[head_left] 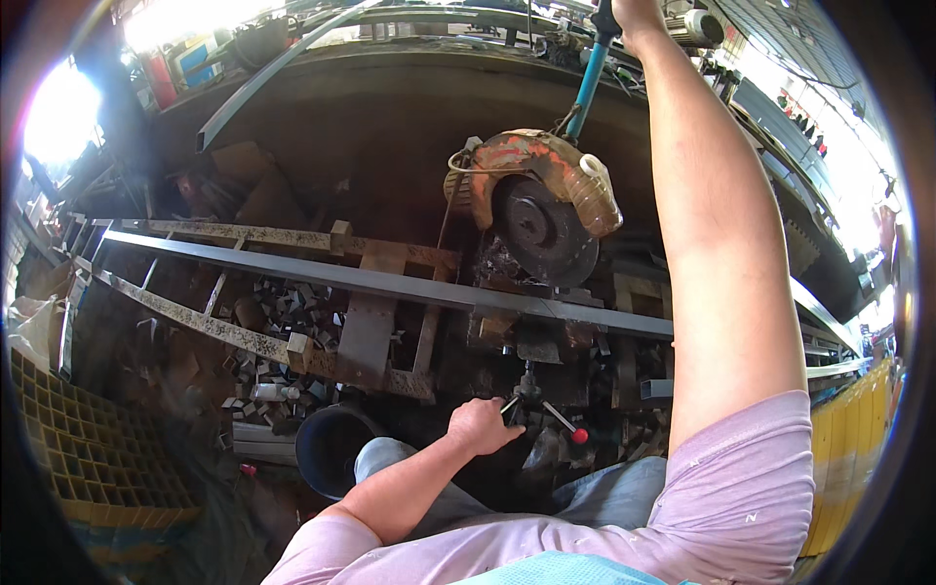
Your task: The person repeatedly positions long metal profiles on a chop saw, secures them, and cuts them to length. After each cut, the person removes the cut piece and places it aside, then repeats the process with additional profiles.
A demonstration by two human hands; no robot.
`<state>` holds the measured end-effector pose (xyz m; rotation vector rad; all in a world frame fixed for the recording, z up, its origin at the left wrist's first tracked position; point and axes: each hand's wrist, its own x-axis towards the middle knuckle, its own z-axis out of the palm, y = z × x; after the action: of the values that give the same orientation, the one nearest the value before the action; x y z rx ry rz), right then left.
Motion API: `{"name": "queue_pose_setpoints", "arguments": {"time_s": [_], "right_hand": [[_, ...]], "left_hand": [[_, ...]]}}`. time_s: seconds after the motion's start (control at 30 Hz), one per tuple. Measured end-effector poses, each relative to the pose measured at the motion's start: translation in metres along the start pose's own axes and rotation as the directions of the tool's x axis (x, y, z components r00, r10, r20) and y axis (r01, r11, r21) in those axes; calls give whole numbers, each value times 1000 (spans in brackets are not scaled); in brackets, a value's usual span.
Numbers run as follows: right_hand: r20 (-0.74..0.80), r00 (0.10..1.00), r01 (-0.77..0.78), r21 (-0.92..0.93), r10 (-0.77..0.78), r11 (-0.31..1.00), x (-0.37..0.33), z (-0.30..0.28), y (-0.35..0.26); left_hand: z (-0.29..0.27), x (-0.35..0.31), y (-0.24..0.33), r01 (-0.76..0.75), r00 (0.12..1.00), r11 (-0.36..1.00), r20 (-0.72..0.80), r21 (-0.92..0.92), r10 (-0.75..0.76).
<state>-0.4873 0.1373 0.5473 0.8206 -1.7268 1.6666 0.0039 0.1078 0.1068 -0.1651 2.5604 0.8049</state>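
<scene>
A long grey steel bar lies across the rusty stand of a chop saw, under its dark cutting disc. The saw's orange guard sits above the disc. My right hand is raised at the top of the view, closed on the saw's blue handle. My left hand grips the vise crank handle at the front of the saw; one crank arm ends in a red knob.
Short metal offcuts litter the ground under the stand. A dark bucket stands by my left knee. Yellow square tubes are stacked at the left, more yellow stock at the right. Another long bar leans at the back.
</scene>
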Motion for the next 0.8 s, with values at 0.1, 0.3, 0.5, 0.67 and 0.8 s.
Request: {"name": "queue_pose_setpoints", "arguments": {"time_s": [0.1, 0.3, 0.5, 0.67, 0.8], "right_hand": [[-3, 999, -54, 1, 54, 999, 5, -7, 7], [292, 952, 18, -345, 89, 938, -151, -54, -32], [451, 726, -324, -440, 518, 838, -495, -170, -71], [505, 203, -230, -808, 839, 542, -649, -227, 2], [566, 124, -324, -753, 815, 572, -647, -207, 19]], "left_hand": [[-9, -3, 7, -22, 998, 1000, 51, 7, 22], [3, -1, -6, -9, 1000, 1000, -17, 23, 10], [5, -5, -3, -21, 997, 998, -68, 64, 26], [5, -3, 11, 104, 986, 989, -137, 106, -89], [7, -12, 30, 191, 971, 878, -215, 439, -104]]}}
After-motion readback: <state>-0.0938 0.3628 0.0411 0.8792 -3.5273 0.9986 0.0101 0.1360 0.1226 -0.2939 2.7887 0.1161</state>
